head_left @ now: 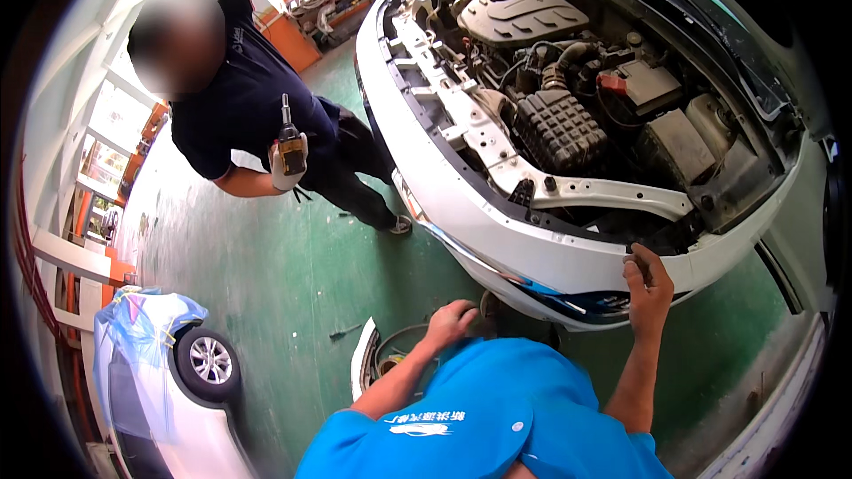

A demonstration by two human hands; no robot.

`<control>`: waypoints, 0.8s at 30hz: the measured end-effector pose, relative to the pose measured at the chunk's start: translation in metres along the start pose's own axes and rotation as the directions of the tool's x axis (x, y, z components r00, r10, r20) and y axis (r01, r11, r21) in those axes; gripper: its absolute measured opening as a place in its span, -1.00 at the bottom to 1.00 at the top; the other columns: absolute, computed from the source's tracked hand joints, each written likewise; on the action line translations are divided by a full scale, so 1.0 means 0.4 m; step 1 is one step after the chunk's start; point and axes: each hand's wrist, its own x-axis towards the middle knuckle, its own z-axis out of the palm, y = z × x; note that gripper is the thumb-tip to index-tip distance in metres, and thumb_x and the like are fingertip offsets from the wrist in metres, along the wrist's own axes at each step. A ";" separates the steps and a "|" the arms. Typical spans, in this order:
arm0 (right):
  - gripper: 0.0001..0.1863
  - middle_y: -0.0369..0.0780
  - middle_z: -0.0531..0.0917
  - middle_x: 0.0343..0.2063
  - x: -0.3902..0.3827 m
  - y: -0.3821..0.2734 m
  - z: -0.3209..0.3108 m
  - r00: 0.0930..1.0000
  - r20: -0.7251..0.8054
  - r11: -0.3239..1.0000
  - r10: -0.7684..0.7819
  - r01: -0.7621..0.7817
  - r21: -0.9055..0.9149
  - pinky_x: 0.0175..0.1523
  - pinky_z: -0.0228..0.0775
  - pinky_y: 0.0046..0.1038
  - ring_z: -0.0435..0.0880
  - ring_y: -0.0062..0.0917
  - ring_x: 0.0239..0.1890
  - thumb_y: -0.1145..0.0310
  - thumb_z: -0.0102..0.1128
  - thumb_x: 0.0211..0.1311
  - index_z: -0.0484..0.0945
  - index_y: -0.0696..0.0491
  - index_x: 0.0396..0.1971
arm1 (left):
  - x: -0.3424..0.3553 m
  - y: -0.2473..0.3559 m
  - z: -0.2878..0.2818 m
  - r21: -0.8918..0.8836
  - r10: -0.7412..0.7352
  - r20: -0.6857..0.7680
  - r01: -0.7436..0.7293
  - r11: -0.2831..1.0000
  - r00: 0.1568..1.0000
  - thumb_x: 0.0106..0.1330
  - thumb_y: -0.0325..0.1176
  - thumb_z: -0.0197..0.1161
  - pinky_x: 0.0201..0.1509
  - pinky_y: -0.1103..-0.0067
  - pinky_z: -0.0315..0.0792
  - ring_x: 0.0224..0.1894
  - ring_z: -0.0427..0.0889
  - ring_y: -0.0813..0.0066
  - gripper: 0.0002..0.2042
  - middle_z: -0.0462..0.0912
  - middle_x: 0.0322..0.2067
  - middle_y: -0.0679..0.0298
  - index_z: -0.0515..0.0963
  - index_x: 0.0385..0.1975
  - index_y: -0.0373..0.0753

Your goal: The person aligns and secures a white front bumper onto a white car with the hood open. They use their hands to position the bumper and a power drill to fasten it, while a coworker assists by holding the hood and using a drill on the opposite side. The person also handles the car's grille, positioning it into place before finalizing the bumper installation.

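A white car's front bumper (532, 253) curves across the scene ahead of me, below the uncovered engine bay. My right hand (650, 288) is raised to the bumper's upper edge near the right corner. Its thumb and fingers are drawn together at a small dark spot, too small to name. Low in front of my blue shirt, my left hand (451, 324) is loosely closed, apart from the bumper. Its palm is turned away, so anything inside is hidden. A ribbed black box (561, 131) and a grey engine cover (522, 11) sit in the engine bay.
At the left a person (257, 115) in dark clothes stands beside the bumper, holding a power driver (289, 144) in a gloved hand. A curved white part (362, 359) and a hose lie on the green floor. Another white car (169, 399), partly wrapped in plastic, stands at lower left.
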 end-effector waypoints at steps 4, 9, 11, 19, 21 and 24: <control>-0.73 -0.28 0.72 -0.35 -0.008 -0.025 -0.017 0.988 0.155 0.998 -0.007 -0.004 0.069 -0.20 0.44 -0.53 0.59 -0.66 -0.36 0.44 0.31 0.29 0.69 0.16 -0.03 | -0.221 -0.668 0.148 0.441 -0.562 0.274 0.418 0.795 0.781 0.34 -0.06 0.17 -0.02 0.19 0.58 -0.08 0.73 -0.06 -0.61 0.72 -0.15 -0.13 0.72 -0.21 -0.29; -0.75 -0.27 0.70 -0.44 -0.034 -0.052 -0.070 0.933 0.358 1.000 -0.020 0.014 0.019 -0.28 0.41 -0.53 0.55 -0.66 -0.42 0.43 0.35 0.22 0.72 0.19 -0.13 | -0.328 -0.619 0.198 0.406 -0.276 0.350 0.121 0.906 0.895 0.32 -0.11 0.24 0.02 0.29 0.60 -0.02 0.75 0.14 -0.65 0.78 -0.12 0.08 0.73 -0.05 -0.18; -0.75 -0.24 0.70 -0.45 -0.045 -0.037 -0.063 0.903 0.430 0.999 -0.006 -0.012 0.041 -0.28 0.41 -0.53 0.56 -0.65 -0.43 0.43 0.36 0.20 0.72 0.20 -0.14 | -0.316 -0.551 0.228 0.161 -0.524 0.222 0.499 0.852 0.822 0.32 -0.09 0.24 0.01 0.28 0.59 -0.03 0.75 0.12 -0.64 0.77 -0.14 0.05 0.73 -0.11 -0.22; -0.70 -0.13 0.78 -0.34 -0.073 -0.069 -0.033 0.753 0.658 0.997 -0.007 0.055 -0.052 -0.28 0.55 -0.44 0.76 -0.47 -0.34 0.33 0.39 0.20 0.72 0.15 -0.10 | -0.124 -0.348 0.208 -0.068 -0.433 0.015 0.433 0.899 0.901 0.32 -0.08 0.24 -0.15 0.31 0.58 -0.30 0.76 0.10 -0.62 0.75 -0.38 -0.02 0.72 -0.24 -0.34; -0.69 -0.13 0.77 -0.34 -0.079 -0.070 -0.032 0.735 0.677 0.995 -0.020 0.084 -0.062 -0.29 0.55 -0.43 0.76 -0.47 -0.35 0.33 0.39 0.21 0.72 0.15 -0.09 | -0.096 -0.343 0.196 -0.142 -0.436 0.033 0.436 0.889 0.899 0.33 -0.08 0.24 -0.20 0.33 0.58 -0.36 0.76 0.13 -0.62 0.75 -0.42 0.00 0.72 -0.26 -0.34; -0.69 -0.13 0.77 -0.34 -0.089 -0.100 -0.031 0.730 0.680 0.995 0.065 0.001 -0.096 -0.32 0.54 -0.43 0.75 -0.47 -0.39 0.31 0.38 0.22 0.72 0.14 -0.08 | -0.080 -0.361 0.178 -0.165 -0.486 0.061 0.489 0.857 0.872 0.34 -0.11 0.25 -0.23 0.36 0.58 -0.39 0.75 0.25 -0.64 0.74 -0.46 0.07 0.73 -0.27 -0.34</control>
